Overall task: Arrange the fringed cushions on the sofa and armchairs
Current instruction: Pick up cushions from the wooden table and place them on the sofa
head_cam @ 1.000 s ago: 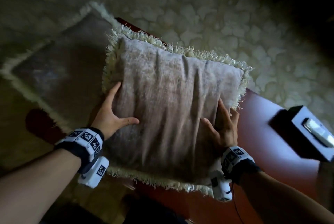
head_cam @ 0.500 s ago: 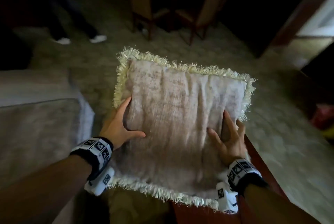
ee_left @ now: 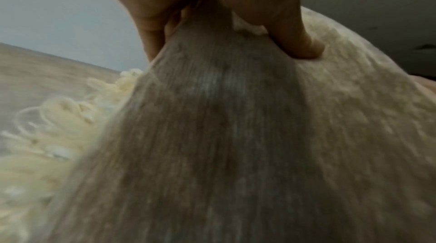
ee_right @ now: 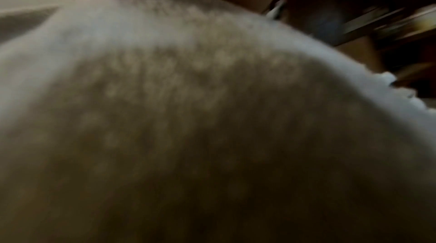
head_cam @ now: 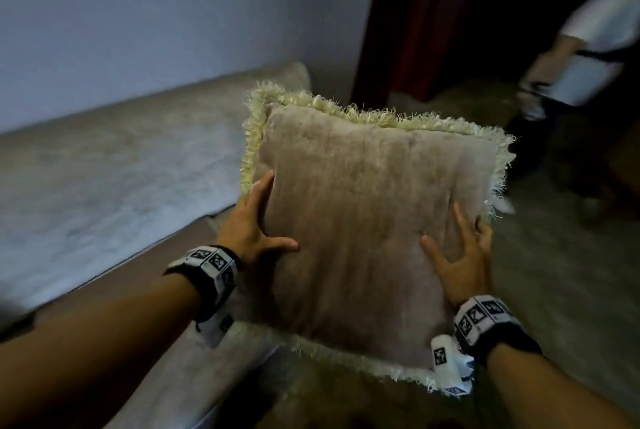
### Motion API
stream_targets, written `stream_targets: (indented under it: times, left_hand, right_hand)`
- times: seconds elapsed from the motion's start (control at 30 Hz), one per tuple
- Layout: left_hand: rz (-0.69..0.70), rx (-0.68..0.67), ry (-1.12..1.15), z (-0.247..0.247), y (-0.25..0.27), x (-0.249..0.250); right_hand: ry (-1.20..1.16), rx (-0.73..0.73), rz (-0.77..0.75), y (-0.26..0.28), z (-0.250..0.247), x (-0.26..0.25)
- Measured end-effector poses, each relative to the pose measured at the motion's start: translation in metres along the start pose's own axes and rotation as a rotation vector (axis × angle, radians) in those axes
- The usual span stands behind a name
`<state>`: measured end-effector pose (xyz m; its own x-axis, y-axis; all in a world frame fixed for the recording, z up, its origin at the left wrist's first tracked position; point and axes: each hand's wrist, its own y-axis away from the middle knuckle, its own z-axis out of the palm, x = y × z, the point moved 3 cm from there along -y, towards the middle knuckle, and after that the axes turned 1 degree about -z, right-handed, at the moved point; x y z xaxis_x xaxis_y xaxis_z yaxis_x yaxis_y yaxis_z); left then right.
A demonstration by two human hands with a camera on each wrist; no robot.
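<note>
Bare forearms, no sleeves. Left wrist band (head_cam: 211, 267) lower centre-left: black strap, white blocks printed with black square markers. Right wrist band (head_cam: 485, 321) lower right matches, white marker-tagged camera housing (head_cam: 450, 368) beneath.

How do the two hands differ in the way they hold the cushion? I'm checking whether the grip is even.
The left hand holds the cushion at its left edge, fingers reaching up along the side toward the fringe; the right hand sits lower, by the right edge. The left thumb points across the cushion's face, while the right fingers spread upward. Both hands have fingers on the cushion and carry it together off any surface.
</note>
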<state>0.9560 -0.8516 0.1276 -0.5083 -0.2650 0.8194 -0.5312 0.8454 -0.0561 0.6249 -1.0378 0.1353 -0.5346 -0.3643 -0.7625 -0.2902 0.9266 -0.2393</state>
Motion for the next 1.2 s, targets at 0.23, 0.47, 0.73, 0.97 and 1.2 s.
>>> stream_targets:
  times: [0.23, 0.47, 0.73, 0.97, 1.2]
  left_hand:
    - [-0.266, 0.306, -0.042, -0.065, 0.067, -0.062]
    - [-0.505, 0.549, -0.016, -0.122, 0.128, -0.130]
    - [-0.650, 0.675, -0.030, -0.191, 0.153, -0.237]
    - [-0.757, 0.688, 0.007, -0.247, 0.134, -0.375]
    - [-0.844, 0.719, -0.014, -0.263, 0.120, -0.493]
  right_hand:
    - [-0.067, -0.316, -0.254, -0.054, 0.118, -0.066]
    - [-0.107, -0.573, -0.373, -0.043, 0.237, -0.138]
    - [-0.141, -0.791, -0.428, -0.017, 0.383, -0.205]
    - [-0.090, -0.913, -0.337, 0.006, 0.545, -0.241]
    - [-0.051, -0.989, -0.281, 0.028, 0.675, -0.240]
